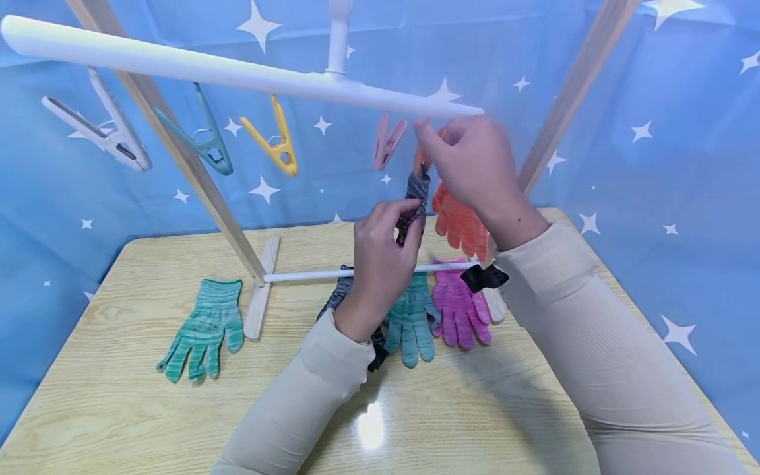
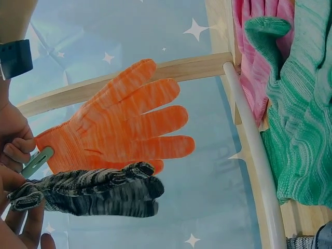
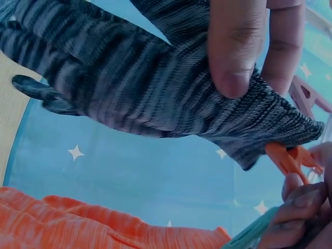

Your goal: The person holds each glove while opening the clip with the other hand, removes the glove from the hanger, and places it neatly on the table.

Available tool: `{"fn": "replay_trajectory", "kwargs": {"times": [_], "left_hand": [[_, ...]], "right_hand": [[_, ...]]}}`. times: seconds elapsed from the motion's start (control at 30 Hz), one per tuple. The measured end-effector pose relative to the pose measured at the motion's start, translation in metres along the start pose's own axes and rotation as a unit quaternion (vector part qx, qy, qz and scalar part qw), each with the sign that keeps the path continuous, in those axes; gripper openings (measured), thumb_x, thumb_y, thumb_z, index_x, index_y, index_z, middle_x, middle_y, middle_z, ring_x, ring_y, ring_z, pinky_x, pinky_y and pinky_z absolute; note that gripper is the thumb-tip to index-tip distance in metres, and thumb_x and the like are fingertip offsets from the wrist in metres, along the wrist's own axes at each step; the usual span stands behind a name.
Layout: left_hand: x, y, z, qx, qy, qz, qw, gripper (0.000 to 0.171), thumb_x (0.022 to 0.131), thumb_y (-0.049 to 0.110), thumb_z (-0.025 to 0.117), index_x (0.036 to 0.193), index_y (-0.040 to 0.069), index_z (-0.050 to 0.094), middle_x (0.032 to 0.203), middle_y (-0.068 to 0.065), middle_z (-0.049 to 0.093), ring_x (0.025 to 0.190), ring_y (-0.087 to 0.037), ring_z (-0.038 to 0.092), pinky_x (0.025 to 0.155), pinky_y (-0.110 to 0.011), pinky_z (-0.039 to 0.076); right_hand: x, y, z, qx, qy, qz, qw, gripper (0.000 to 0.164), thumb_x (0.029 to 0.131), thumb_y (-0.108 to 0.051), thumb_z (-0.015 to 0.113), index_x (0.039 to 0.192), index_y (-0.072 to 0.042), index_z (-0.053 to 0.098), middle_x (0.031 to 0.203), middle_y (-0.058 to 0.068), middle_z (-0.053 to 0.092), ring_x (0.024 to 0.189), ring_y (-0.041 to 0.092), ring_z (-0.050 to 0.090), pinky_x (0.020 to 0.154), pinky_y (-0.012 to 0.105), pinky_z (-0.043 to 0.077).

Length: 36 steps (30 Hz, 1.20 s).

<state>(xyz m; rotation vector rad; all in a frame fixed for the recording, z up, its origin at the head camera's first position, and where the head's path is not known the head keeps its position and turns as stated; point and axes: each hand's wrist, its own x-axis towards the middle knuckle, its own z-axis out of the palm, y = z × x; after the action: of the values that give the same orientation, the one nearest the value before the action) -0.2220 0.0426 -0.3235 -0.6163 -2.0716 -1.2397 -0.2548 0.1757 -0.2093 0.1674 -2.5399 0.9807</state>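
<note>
A black-and-grey knit glove (image 3: 129, 83) hangs below the white bar, its cuff at the top. My left hand (image 1: 382, 254) pinches this glove between thumb and fingers near the cuff. Up at the bar's right end, my right hand (image 1: 475, 165) pinches an orange clothespin (image 3: 284, 160), whose jaws are right at the cuff's edge. Beside them an orange glove (image 2: 129, 119) hangs by its cuff from a green clothespin (image 2: 39, 162). My right hand covers part of the orange clothespin in the head view.
Along the white bar (image 1: 196, 64) hang a white clothespin (image 1: 113, 135), a teal one (image 1: 216, 148), a yellow one (image 1: 282, 148) and a pink one (image 1: 387, 142). Green gloves (image 1: 204, 326), a magenta glove (image 1: 460, 307) and another dark glove lie below. A lower rod (image 1: 309, 275) joins the wooden posts.
</note>
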Motion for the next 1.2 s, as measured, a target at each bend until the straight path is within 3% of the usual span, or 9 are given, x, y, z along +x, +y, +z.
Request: {"fn": "replay_trajectory", "kwargs": {"times": [0.27, 0.47, 0.77, 0.9, 1.07, 1.2], "left_hand": [[-0.0030, -0.0022, 0.0043, 0.009, -0.022, -0.004, 0.9997, 0.018, 0.098, 0.015, 0.062, 0.113, 0.009, 0.072, 0.104, -0.005, 0.069, 0.090, -0.015, 0.066, 0.085, -0.043, 0.047], [-0.0028, -0.0031, 0.0037, 0.005, -0.026, -0.014, 0.9996, 0.023, 0.099, 0.015, 0.059, 0.118, 0.008, 0.068, 0.101, -0.005, 0.069, 0.087, -0.014, 0.066, 0.083, -0.041, 0.046], [-0.0018, -0.0039, 0.0017, -0.017, -0.031, -0.015, 0.9993, 0.028, 0.098, 0.012, 0.056, 0.124, 0.006, 0.065, 0.099, -0.008, 0.066, 0.084, -0.016, 0.063, 0.077, -0.031, 0.053], [-0.0021, -0.0037, 0.0004, -0.026, -0.037, -0.026, 0.9986, 0.029, 0.098, 0.012, 0.055, 0.125, 0.007, 0.063, 0.100, -0.008, 0.064, 0.083, -0.015, 0.061, 0.071, -0.027, 0.055], [-0.0021, -0.0038, -0.0011, -0.044, -0.041, -0.039, 0.9974, 0.028, 0.099, 0.011, 0.055, 0.126, 0.007, 0.063, 0.099, -0.007, 0.063, 0.085, -0.015, 0.061, 0.073, -0.027, 0.054], [-0.0013, -0.0046, -0.0009, -0.051, -0.039, -0.038, 0.9972, 0.028, 0.099, 0.010, 0.055, 0.126, 0.006, 0.062, 0.100, -0.008, 0.063, 0.085, -0.015, 0.060, 0.072, -0.027, 0.053]], "right_hand": [[0.0018, -0.0010, -0.0014, -0.006, -0.007, 0.005, 1.000, 0.063, 0.096, -0.060, 0.048, 0.059, -0.011, 0.061, 0.050, 0.005, 0.043, 0.044, 0.023, 0.037, 0.042, 0.032, 0.027], [0.0009, -0.0005, -0.0005, -0.001, -0.008, 0.001, 1.000, 0.069, 0.096, -0.061, 0.049, 0.058, -0.004, 0.050, 0.051, 0.004, 0.036, 0.045, 0.025, 0.035, 0.043, 0.034, 0.027], [0.0015, 0.0011, -0.0010, -0.002, -0.027, 0.010, 1.000, 0.055, 0.092, -0.070, 0.050, 0.071, -0.026, 0.076, 0.047, 0.003, 0.048, 0.040, 0.022, 0.037, 0.038, 0.032, 0.025], [0.0024, -0.0003, -0.0013, -0.013, -0.031, 0.015, 0.999, 0.055, 0.091, -0.072, 0.049, 0.075, -0.027, 0.077, 0.047, 0.003, 0.047, 0.040, 0.022, 0.037, 0.038, 0.032, 0.025], [0.0035, 0.0000, 0.0000, -0.028, -0.024, 0.006, 0.999, 0.055, 0.093, -0.068, 0.048, 0.072, -0.026, 0.076, 0.047, 0.003, 0.044, 0.041, 0.020, 0.036, 0.041, 0.031, 0.026], [0.0046, 0.0026, 0.0006, -0.028, -0.018, -0.002, 0.999, 0.063, 0.095, -0.065, 0.048, 0.059, -0.014, 0.061, 0.048, 0.001, 0.035, 0.043, 0.020, 0.031, 0.044, 0.032, 0.024]]}}
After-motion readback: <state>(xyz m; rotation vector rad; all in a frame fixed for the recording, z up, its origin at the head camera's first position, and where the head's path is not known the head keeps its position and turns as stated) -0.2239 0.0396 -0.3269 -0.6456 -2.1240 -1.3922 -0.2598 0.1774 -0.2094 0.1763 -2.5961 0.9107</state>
